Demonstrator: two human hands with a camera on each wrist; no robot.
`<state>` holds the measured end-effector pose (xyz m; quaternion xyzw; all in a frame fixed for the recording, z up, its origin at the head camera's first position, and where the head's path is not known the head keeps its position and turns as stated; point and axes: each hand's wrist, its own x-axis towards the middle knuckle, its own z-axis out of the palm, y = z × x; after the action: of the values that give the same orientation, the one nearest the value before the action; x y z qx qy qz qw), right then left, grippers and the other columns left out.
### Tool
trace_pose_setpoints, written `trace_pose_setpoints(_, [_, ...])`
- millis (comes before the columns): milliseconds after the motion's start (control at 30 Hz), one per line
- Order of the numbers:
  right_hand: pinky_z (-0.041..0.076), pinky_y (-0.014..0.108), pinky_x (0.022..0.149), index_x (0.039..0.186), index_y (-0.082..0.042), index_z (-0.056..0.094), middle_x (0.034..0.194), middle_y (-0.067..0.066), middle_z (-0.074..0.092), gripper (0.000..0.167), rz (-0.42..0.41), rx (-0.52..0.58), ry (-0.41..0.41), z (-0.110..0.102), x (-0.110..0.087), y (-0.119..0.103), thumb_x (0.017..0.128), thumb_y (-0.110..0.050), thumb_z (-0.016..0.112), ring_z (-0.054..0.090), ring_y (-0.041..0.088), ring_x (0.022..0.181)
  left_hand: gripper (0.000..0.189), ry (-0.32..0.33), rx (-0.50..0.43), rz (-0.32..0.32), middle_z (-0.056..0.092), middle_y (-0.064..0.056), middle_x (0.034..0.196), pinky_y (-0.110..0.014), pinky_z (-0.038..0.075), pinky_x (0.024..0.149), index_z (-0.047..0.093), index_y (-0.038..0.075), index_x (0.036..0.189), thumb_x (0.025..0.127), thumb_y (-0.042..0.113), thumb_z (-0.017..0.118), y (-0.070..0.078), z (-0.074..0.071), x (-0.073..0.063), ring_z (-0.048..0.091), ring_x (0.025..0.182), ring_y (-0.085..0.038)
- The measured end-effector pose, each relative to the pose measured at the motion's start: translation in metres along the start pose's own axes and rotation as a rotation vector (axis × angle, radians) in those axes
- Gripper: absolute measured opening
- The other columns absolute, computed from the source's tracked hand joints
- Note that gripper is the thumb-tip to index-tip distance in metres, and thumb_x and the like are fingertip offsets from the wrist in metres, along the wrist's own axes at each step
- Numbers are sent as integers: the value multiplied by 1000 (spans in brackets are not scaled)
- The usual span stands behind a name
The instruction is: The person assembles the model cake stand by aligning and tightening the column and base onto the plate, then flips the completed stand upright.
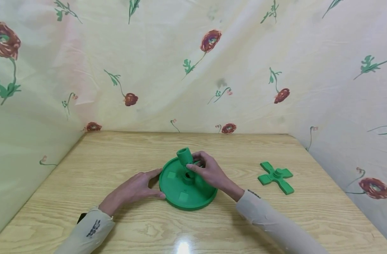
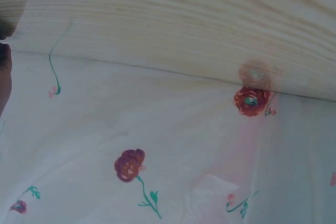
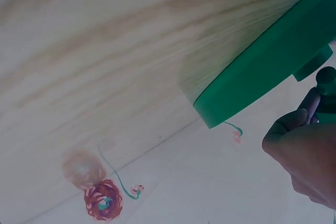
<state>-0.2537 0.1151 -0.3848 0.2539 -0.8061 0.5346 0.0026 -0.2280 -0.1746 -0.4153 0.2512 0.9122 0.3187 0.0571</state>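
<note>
A round green base with a raised rim and a short central socket lies on the table. My right hand pinches a green tube between thumb and fingers, tilted above that socket. Whether the tube's lower end touches the socket I cannot tell. In the right wrist view, my right hand is at the right edge beside the base. My left hand lies at the base's left rim, thumb and index finger spread and touching it. Only a sliver of left hand shows in the left wrist view.
A green cross-shaped piece with a round peg at its centre lies on the wooden table to the right. Flower-patterned sheeting stands behind the table and along both sides.
</note>
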Motion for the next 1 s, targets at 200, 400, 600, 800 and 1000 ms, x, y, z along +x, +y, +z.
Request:
trace_pose_setpoints(200, [57, 35, 82, 127, 4, 57, 119, 16, 65, 31, -9, -36, -15, 2, 0, 1, 101, -8, 68, 65, 26, 95, 102, -2, -3, 2, 48, -20, 154, -54, 39, 114, 42, -4, 154, 83, 56, 83, 0, 0, -1, 44, 143, -36])
trace_pose_setpoints(400, [58, 38, 86, 128, 1, 56, 120, 15, 64, 31, -21, -70, -39, 4, 0, 4, 101, -8, 69, 67, 26, 100, 101, -4, -6, 3, 49, -20, 154, -54, 39, 114, 43, -4, 155, 83, 56, 83, 0, 0, 0, 44, 143, -35])
trace_pose_setpoints(600, [57, 41, 87, 128, 1, 55, 118, 13, 64, 32, -32, -96, -40, 2, -2, 5, 100, -7, 69, 65, 27, 102, 101, -3, -6, 14, 48, -20, 154, -53, 39, 114, 42, -4, 155, 83, 55, 83, -1, 0, 0, 44, 143, -35])
trace_pose_setpoints(800, [54, 40, 85, 128, 0, 56, 115, 10, 65, 36, -34, -134, -31, 0, -3, 3, 98, -8, 73, 62, 25, 101, 101, 1, -6, 18, 49, -20, 154, -54, 39, 114, 42, -5, 154, 83, 55, 83, -1, 0, 0, 44, 143, -36])
trace_pose_setpoints(1000, [54, 37, 82, 134, -1, 53, 111, 10, 65, 40, -57, -171, -66, -3, -5, 4, 99, -8, 71, 62, 24, 98, 102, 2, -4, 7, 49, -20, 154, -54, 39, 114, 43, -5, 154, 83, 55, 83, -1, 0, 0, 44, 143, -36])
